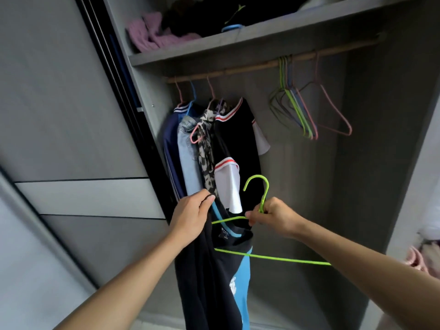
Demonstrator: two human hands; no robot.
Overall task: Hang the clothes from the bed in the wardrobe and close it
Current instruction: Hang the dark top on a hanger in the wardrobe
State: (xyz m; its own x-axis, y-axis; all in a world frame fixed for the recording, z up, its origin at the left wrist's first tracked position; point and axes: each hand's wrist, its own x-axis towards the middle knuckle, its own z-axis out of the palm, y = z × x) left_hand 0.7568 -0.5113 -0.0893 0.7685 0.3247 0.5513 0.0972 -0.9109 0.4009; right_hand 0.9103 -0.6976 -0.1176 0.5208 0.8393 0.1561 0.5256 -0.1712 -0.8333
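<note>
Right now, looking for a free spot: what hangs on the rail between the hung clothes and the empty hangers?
Nothing: the head view shows bare rail between the hung clothes and the empty hangers.

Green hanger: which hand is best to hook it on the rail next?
Right, probably. The right hand pinches the green wire hanger just below its hook, beneath the wooden rail. The left hand only grips the collar of the black-and-blue shirt.
</note>
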